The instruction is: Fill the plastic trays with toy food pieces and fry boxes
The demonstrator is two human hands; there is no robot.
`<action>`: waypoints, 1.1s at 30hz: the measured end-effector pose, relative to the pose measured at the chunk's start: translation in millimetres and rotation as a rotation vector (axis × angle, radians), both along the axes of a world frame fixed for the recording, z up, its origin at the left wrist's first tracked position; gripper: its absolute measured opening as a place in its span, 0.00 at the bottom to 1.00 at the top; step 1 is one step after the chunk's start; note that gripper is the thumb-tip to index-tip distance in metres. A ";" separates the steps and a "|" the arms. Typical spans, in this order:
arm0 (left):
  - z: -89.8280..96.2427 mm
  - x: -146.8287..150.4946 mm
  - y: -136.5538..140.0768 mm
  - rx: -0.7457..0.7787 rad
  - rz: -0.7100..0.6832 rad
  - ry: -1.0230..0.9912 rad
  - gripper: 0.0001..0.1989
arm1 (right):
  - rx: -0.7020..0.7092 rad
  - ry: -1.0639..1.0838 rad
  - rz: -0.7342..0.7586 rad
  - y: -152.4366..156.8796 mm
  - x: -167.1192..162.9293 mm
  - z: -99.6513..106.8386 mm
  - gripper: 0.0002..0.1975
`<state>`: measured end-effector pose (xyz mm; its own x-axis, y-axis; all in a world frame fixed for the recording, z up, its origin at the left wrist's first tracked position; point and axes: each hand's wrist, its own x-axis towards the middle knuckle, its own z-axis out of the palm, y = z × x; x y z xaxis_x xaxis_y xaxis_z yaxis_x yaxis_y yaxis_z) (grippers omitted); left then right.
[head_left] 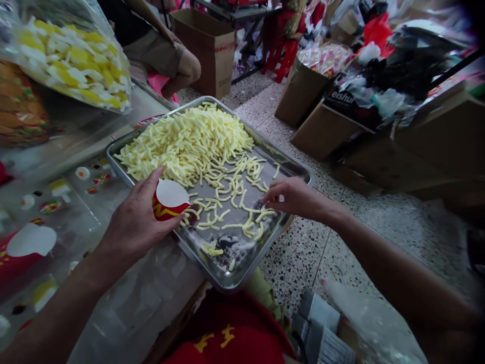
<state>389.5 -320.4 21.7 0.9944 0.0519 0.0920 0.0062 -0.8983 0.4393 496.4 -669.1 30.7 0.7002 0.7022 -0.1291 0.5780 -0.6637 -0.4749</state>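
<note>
A shallow metal tray [242, 263] holds a heap of pale yellow, fry-shaped sticks [193, 139], with loose ones scattered toward its near side. My left hand [142, 215] grips a red and white fry carton [170, 199] with a yellow mark, over the tray's left edge. Above the tray's right side is my right hand [286, 196], thumb and fingers pinched together among the scattered sticks. What lies between those fingertips is too small to make out. White powder lies in the tray's near corner.
Another red and white carton [32, 245] lies on the plastic-covered table at left. A bag of yellow-and-white pieces [76, 65] stands behind it. Cardboard boxes [204, 50] and filled bags stand on the speckled floor. A seated person's leg [166, 55] shows beyond the tray.
</note>
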 end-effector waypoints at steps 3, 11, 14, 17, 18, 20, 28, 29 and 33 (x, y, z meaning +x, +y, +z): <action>-2.3 -3.0 -0.7 -0.015 -0.005 0.028 0.47 | -0.143 -0.023 0.054 -2.1 -12.5 3.7 0.07; -2.7 -7.4 -11.2 -0.023 -0.041 0.000 0.48 | -0.282 -0.084 -0.042 11.1 -22.8 -18.2 0.06; -2.6 -9.7 -14.5 -0.039 -0.048 0.004 0.48 | -0.170 -0.141 -0.092 7.1 -17.4 -13.4 0.07; -2.8 -8.7 -21.2 -0.043 -0.052 0.027 0.48 | 0.010 -0.123 0.057 11.1 -19.2 -3.2 0.06; -2.8 -7.9 -23.5 -0.043 -0.056 0.032 0.48 | 0.051 -0.093 0.157 15.9 -22.3 -0.4 0.05; -2.7 -6.8 -27.3 -0.044 -0.074 0.042 0.49 | 0.060 -0.038 0.328 29.1 -30.9 2.2 0.06; -9.1 -20.5 -41.2 -0.018 -0.233 0.096 0.48 | -0.047 -0.003 0.299 46.0 -52.2 -27.1 0.08; -11.0 -21.3 -46.6 0.002 -0.256 0.114 0.48 | -0.001 0.027 0.257 42.2 -51.9 -29.3 0.08; -18.6 -10.8 -73.3 0.082 -0.369 0.182 0.48 | 0.226 0.102 0.025 34.1 -44.6 -21.6 0.05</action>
